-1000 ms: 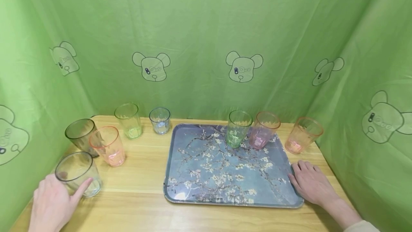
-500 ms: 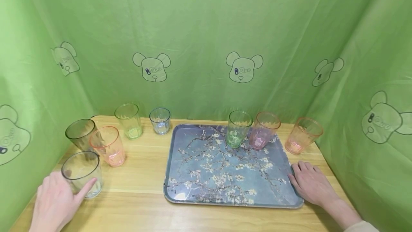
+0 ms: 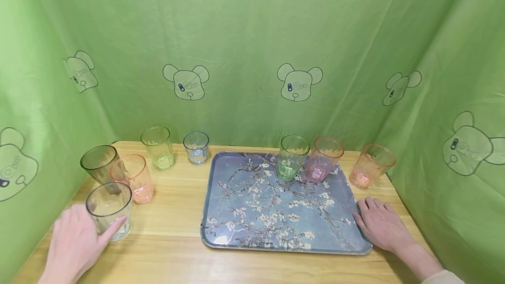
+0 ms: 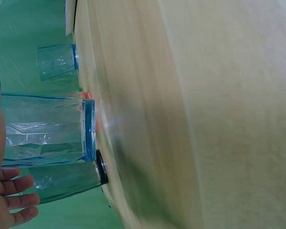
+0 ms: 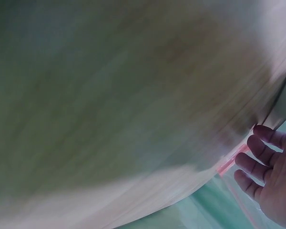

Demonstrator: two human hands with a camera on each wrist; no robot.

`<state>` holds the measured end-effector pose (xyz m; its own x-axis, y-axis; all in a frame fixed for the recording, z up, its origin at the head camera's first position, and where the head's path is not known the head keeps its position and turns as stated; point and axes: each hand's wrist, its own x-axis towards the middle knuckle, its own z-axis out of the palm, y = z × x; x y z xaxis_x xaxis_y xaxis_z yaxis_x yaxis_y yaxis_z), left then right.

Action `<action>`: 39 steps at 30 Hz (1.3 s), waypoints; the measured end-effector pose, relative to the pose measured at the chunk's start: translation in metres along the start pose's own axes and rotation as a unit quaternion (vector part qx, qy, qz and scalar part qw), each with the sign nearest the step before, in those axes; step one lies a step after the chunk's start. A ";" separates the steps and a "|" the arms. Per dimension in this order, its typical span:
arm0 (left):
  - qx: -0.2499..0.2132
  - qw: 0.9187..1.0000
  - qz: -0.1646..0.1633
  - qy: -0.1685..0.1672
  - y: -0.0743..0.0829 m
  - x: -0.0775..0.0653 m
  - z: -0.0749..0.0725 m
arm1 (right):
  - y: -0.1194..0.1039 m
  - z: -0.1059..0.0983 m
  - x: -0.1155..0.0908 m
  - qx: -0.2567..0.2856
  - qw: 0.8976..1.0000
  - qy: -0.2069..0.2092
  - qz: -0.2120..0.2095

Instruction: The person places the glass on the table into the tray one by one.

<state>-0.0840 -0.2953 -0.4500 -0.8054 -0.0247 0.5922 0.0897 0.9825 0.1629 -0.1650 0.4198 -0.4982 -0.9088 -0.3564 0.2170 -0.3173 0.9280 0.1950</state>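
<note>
My left hand (image 3: 75,238) grips a clear glass (image 3: 118,227) with a dark rim, thumb on the near side, other fingers largely hidden behind it. In the left wrist view that glass (image 4: 47,129) stands upright relative to the table; whether its base touches the wood is unclear. Just behind it are a pink glass (image 3: 138,183) and a smoky grey glass (image 3: 98,168). My right hand (image 3: 382,225) rests by the right edge of a blue tray with a blossom pattern (image 3: 252,214), fingers relaxed and holding nothing. On the tray stand a green glass (image 3: 289,165) and a pink-purple glass (image 3: 321,165).
Behind the left group stand a light green glass (image 3: 159,152) and a small blue glass (image 3: 196,150). An orange-pink glass (image 3: 367,172) is right of the tray, beyond my right hand. Green curtains (image 3: 244,21) enclose the wooden table (image 3: 169,249) at the back and sides.
My left hand has moved a little to the right with the clear glass, which now overlaps the pink glass in the head view. The right hand, tray and other glasses stay put.
</note>
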 end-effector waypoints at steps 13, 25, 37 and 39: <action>-0.010 0.996 0.071 0.048 0.018 0.009 0.003 | 0.001 0.002 0.000 0.000 1.000 -0.003 -0.001; -0.003 0.991 0.114 0.064 0.038 0.020 0.006 | 0.001 0.002 0.000 -0.001 1.000 -0.002 -0.004; -0.017 0.995 0.101 0.021 0.061 0.032 0.015 | 0.000 0.001 0.001 0.000 1.000 -0.017 0.003; -0.021 0.994 0.102 0.017 0.066 0.034 0.017 | 0.000 0.001 0.001 0.000 1.000 -0.019 0.003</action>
<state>-0.1158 -0.2283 -0.4324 -0.7473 0.1670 0.6432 0.2738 0.9593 0.0691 -0.1662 0.4199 -0.4991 -0.9203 -0.3459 0.1827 -0.3110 0.9303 0.1945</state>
